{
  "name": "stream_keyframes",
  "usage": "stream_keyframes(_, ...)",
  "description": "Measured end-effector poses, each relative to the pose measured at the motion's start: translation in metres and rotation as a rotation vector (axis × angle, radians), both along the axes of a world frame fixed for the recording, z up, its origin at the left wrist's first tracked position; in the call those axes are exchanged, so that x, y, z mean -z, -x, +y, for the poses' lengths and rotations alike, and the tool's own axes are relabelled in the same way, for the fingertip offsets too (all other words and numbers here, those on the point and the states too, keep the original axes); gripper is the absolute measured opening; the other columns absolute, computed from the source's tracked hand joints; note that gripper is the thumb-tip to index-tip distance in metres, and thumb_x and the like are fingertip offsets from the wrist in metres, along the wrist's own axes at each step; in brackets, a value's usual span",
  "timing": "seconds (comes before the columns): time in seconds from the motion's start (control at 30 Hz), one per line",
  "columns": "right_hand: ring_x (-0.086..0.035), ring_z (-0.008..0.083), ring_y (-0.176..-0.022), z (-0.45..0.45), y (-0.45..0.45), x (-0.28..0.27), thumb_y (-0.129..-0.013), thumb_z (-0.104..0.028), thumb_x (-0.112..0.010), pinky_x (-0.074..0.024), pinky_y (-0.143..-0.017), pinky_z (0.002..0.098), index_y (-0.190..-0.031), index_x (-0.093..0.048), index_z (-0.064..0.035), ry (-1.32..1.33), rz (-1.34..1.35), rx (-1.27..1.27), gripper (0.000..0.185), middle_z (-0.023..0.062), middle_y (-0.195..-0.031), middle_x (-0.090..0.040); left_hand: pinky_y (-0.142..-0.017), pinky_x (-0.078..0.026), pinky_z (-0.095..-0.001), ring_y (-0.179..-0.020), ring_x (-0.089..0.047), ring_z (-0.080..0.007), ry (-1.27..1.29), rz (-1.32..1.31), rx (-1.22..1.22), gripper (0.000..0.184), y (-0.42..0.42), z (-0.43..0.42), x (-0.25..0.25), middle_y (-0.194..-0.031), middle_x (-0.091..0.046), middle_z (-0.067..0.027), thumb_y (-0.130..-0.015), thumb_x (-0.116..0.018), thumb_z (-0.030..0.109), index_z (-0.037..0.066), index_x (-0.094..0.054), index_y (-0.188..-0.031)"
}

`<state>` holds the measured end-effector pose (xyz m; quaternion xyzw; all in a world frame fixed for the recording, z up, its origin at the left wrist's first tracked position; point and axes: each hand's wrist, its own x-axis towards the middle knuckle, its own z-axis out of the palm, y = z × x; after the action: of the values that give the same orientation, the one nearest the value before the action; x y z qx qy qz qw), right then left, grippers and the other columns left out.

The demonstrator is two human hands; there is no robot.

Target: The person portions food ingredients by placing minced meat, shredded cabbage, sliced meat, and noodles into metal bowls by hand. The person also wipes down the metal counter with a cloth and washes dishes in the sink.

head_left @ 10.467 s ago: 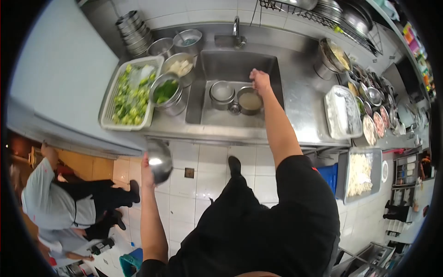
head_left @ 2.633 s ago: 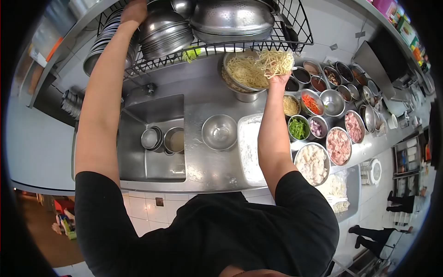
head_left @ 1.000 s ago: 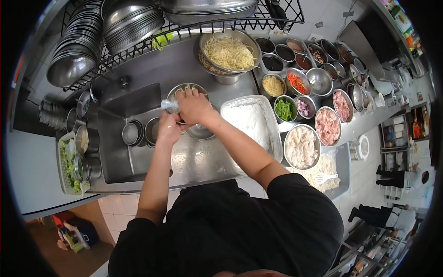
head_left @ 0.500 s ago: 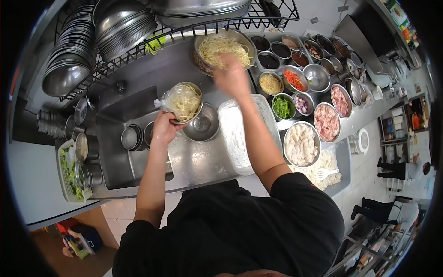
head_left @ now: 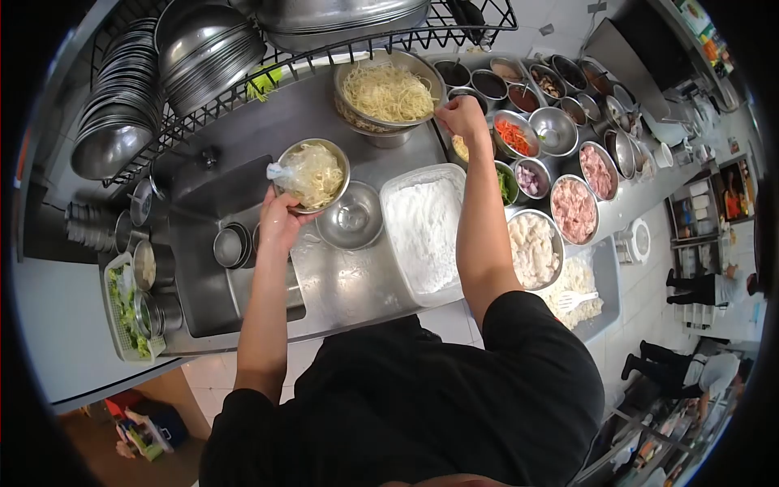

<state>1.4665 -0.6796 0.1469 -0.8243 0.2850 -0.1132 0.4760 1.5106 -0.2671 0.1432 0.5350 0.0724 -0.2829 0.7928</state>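
My left hand [head_left: 281,217] grips the rim of a metal bowl [head_left: 344,174]. In that bowl lies a clear plastic bag [head_left: 284,172] with pale strands, noodles or sprouts. Just right of and below it stands another metal bowl [head_left: 350,219]. My right hand [head_left: 464,120] is over the small bowls at the right, fingers pinched together near a dark sauce bowl; what they hold, if anything, is hidden. The hand and forearm partly cover a bowl of yellowish shreds [head_left: 460,148] and one of chopped greens [head_left: 505,185]. At the back sits a large bowl of pale yellow strands [head_left: 389,89].
A tub of white powder [head_left: 422,235] is at the centre, a sink [head_left: 211,284] at the left. Bowls of carrot [head_left: 513,136], onion [head_left: 531,178] and raw meat [head_left: 574,211] stand right. Stacked bowls fill the wire rack [head_left: 373,45] above. Two people are far right.
My right hand has moved right, from the large bowl of pale strands to the small bowls. The bowl in my left hand has shifted slightly left and up.
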Motion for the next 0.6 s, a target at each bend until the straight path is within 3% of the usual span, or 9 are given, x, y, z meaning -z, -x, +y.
stream_keyframes(0.13,-0.057,0.0104,-0.057,0.004,0.010,0.001,-0.089,-0.007,-0.070,-0.0438,-0.052,0.0265,-0.087,-0.069,0.0024,0.009,-0.302,0.022,0.010,0.0032,-0.069,-0.065,-0.089,-0.058,-0.0638,-0.118,-0.062,-0.0418,0.009,0.038,0.006,0.065,0.018,-0.026,0.000,-0.140,-0.050,-0.0216,-0.085,-0.044,-0.006,0.008,-0.032,-0.147)
stream_keyframes(0.17,-0.059,0.0091,-0.065,0.037,0.029,-0.045,-0.092,-0.004,-0.069,-0.0460,-0.058,0.0248,-0.095,-0.067,0.0007,-0.262,-0.406,-0.078,0.005,0.0021,-0.077,-0.066,-0.086,-0.059,-0.0641,-0.118,-0.062,-0.0429,0.052,0.068,0.034,0.064,0.021,-0.031,0.010,-0.139,-0.049,-0.0224,-0.085,-0.044,-0.005,0.008,-0.031,-0.146)
stream_keyframes(0.33,-0.060,0.0087,-0.072,0.080,0.050,-0.094,-0.094,-0.007,-0.071,-0.0488,-0.063,0.0232,-0.103,-0.066,0.0004,-0.355,-0.575,-0.348,0.012,0.0037,-0.085,-0.068,-0.083,-0.062,-0.0622,-0.115,-0.062,-0.0425,0.107,0.116,0.081,0.058,0.033,-0.058,0.019,-0.135,-0.049,-0.0229,-0.087,-0.044,-0.004,0.007,-0.031,-0.143)
stream_keyframes(0.47,-0.060,0.0073,-0.073,0.115,0.057,-0.096,-0.095,-0.005,-0.069,-0.0491,-0.063,0.0231,-0.102,-0.069,-0.0004,-0.347,-0.476,-0.459,0.008,0.0034,-0.086,-0.069,-0.080,-0.064,-0.0540,-0.112,-0.064,-0.0387,0.058,0.147,0.107,0.055,0.041,-0.068,0.013,-0.132,-0.052,-0.0209,-0.088,-0.046,-0.003,0.004,-0.036,-0.141)
stream_keyframes(0.53,-0.061,0.0093,-0.073,0.129,0.051,-0.066,-0.093,-0.005,-0.070,-0.0507,-0.064,0.0259,-0.101,-0.070,-0.0004,-0.403,-0.431,-0.496,0.009,0.0033,-0.085,-0.069,-0.077,-0.065,-0.0525,-0.109,-0.066,-0.0372,0.068,0.121,0.139,0.054,0.042,-0.069,0.014,-0.130,-0.054,-0.0202,-0.088,-0.047,-0.002,0.004,-0.037,-0.141)
stream_keyframes(0.6,-0.063,0.0128,-0.074,0.139,0.044,-0.032,-0.092,-0.006,-0.070,-0.0524,-0.066,0.0288,-0.102,-0.072,-0.0012,0.010,-0.218,-0.618,0.011,0.0038,-0.085,-0.070,-0.076,-0.066,-0.0520,-0.108,-0.066,-0.0367,0.058,0.113,0.150,0.053,0.042,-0.066,0.018,-0.128,-0.056,-0.0198,-0.088,-0.047,-0.001,0.004,-0.038,-0.140)
